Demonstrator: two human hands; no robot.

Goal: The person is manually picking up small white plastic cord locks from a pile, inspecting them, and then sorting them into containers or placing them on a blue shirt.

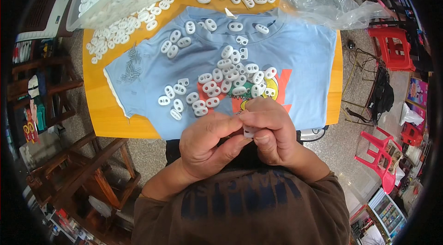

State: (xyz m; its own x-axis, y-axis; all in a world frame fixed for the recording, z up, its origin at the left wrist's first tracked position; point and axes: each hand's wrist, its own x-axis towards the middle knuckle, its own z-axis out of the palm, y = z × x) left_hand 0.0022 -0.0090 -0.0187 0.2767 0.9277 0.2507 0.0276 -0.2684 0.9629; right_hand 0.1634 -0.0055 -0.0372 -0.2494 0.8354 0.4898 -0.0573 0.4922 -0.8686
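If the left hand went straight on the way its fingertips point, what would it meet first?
The left hand would likely meet the white piece between the hands first, then the right hand; their overlap leaves depth and contact unclear.

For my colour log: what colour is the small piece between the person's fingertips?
White; the small piece, partly covered, shows best in the head view.

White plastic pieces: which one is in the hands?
The white piece held between the left hand and the right hand; the others visible lie on the blue shirt, table or in containers.
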